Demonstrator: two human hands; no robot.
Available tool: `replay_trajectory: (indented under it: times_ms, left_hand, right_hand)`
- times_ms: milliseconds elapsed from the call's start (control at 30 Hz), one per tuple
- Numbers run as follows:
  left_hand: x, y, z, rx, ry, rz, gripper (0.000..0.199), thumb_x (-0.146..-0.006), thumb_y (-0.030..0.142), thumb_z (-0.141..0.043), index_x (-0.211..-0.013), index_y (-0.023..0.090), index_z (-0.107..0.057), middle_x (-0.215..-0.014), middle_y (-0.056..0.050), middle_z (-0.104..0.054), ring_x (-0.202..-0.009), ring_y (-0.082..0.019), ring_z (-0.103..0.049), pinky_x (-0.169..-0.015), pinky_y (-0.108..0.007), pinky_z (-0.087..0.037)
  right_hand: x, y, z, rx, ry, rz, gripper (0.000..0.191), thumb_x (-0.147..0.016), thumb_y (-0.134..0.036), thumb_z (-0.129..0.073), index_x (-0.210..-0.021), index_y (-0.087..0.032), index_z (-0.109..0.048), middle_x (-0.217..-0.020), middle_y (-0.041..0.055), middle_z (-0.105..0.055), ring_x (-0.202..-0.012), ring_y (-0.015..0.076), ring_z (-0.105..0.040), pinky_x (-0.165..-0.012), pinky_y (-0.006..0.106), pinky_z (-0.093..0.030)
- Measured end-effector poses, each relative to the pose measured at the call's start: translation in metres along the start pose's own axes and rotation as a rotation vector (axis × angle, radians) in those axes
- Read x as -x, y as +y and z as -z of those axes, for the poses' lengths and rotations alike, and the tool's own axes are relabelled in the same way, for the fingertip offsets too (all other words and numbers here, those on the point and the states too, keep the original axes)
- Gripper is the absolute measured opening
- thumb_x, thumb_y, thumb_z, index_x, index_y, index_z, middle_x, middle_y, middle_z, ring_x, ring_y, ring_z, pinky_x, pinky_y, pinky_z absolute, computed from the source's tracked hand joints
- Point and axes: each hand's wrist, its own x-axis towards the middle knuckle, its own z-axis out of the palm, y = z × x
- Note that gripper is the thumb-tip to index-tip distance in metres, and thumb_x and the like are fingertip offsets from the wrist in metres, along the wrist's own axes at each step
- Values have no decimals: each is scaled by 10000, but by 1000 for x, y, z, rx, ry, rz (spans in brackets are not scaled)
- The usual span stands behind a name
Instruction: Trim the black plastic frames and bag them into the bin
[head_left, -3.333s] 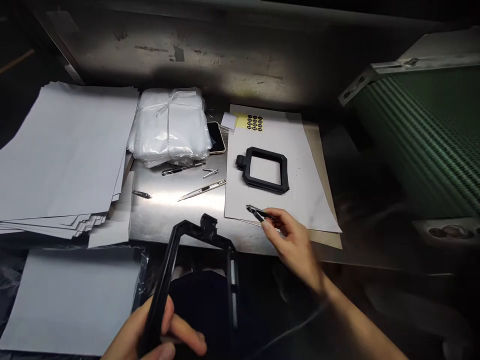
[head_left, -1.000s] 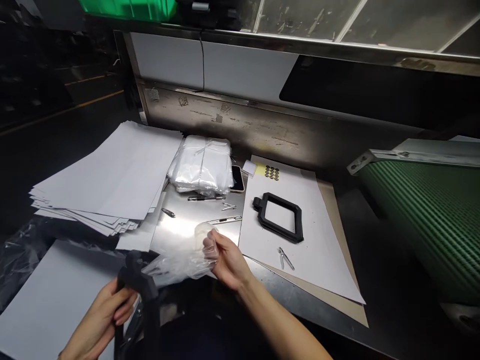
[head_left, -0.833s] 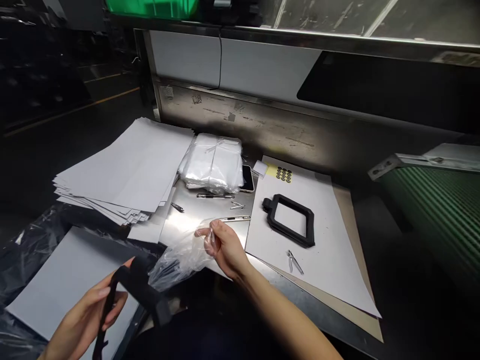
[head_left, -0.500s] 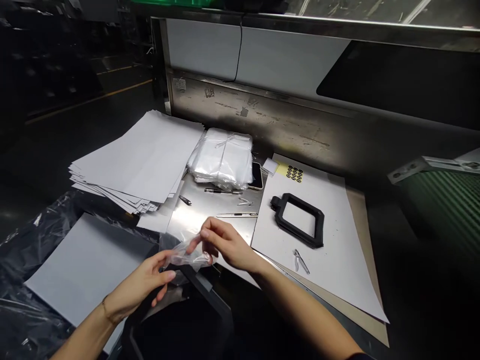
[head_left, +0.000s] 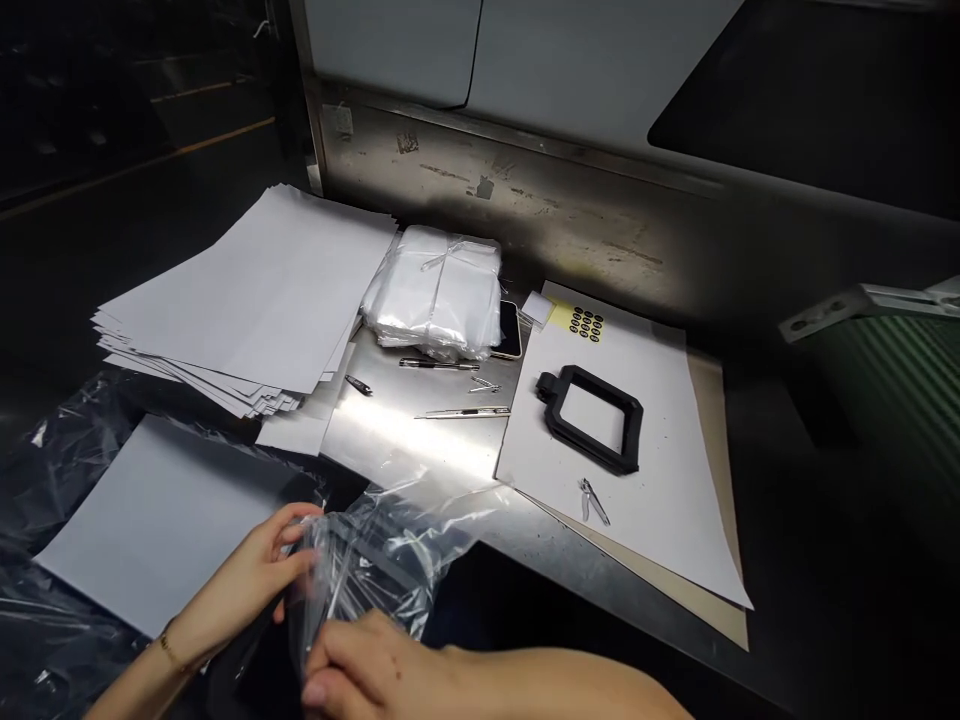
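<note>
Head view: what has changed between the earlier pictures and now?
The right hand has let go of the small metal nippers, which lie on the white sheet, and moved down to a clear plastic bag. That bag now covers the black frame the left hand held earlier. The other black frame, bag stack and paper pile stayed as they were.

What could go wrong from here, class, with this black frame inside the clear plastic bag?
The clear plastic bag could snag or tear on the corners of the black frame inside it, held by the left hand and right hand. Its loose end, over the steel bench, might also reach the slim utility knife and get nicked.
</note>
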Motion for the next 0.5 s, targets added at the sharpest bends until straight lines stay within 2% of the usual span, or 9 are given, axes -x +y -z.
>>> replay_trajectory:
  times_ms: [67,133,200,267,400,500]
  left_hand:
    - [-2,-14,8,-22,22,6,278,-708,352,-517,-924,204,-421,-688,17,-576,-543,-165,-558,-432,-251,-405]
    - [2,-30,19,-64,71,5,188,-738,394,-467,-761,207,-472,-571,49,-525,-559,-158,-533,-539,-262,-418]
    - [10,-42,31,-105,118,22,246,-732,422,-461,-604,212,-478,-533,48,-513,-569,-158,-513,-570,-251,-408]
    - [19,-49,37,-128,128,65,280,-701,435,-492,-526,217,-480,-508,39,-535,-545,-167,-512,-539,-250,-403]
    - [28,-42,34,-144,99,160,296,-685,447,-500,-507,210,-515,-406,31,-569,-374,-146,-478,-425,-245,-361]
    - [35,-31,30,-139,154,177,342,-685,458,-501,-449,217,-449,-294,57,-498,-297,-106,-393,-387,-223,-316]
  right_hand:
    - [-19,5,-6,-66,-72,-13,79,-799,-181,-437,-721,-186,-423,-611,-54,-478,-599,59,-495,-590,114,-398]
    - [-26,7,-8,-109,-94,-85,76,-801,-186,-433,-725,-187,-427,-603,-54,-466,-591,60,-495,-569,114,-395]
    - [-23,6,-6,-134,-63,-185,90,-816,-209,-398,-737,-190,-434,-615,-49,-471,-586,63,-488,-559,124,-393]
    - [-16,5,0,-124,-13,-252,112,-822,-263,-379,-758,-198,-443,-652,-38,-481,-621,78,-484,-574,147,-392]
    - [-3,3,15,-66,70,-277,136,-833,-292,-351,-759,-202,-421,-679,-24,-467,-684,103,-458,-610,182,-379]
    - [2,3,28,-27,215,-249,168,-852,-264,-319,-714,-193,-384,-660,-25,-432,-646,95,-418,-628,200,-366]
